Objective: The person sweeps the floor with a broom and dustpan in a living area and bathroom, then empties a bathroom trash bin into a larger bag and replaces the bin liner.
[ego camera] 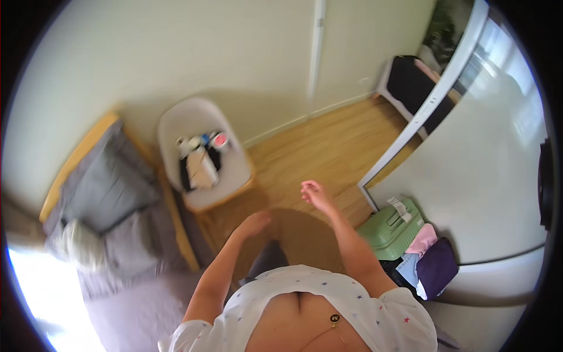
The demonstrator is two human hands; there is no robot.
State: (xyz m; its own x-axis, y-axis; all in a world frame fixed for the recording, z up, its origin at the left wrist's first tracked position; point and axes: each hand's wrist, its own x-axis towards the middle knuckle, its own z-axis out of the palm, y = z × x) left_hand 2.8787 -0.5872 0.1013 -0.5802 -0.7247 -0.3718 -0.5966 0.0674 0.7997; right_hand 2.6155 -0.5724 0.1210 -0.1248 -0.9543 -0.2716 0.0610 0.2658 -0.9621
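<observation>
My left hand (256, 223) is in front of my body above the floor, blurred and seen from the back. Its fingertips point right, and whatever is under the palm is hidden. Farther forward and to the right, my right hand (316, 194) is raised over the wood floor, fingers loosely curled with nothing visible in them. Neither hand touches any furniture. Nearest to the left hand is a light shell chair (228, 180) holding a beige box-like item (202, 167), a dark cloth or pouch (185, 176) and a round container with a pink-red top (220, 141).
A bed with a wooden frame (180, 233) and grey pillows (112, 189) stands left. At right, a green suitcase (389, 233) stands by folded pink (423, 240) and purple (437, 268) cloths, against a glossy sliding door (462, 176). A brown round rug (303, 237) lies underfoot.
</observation>
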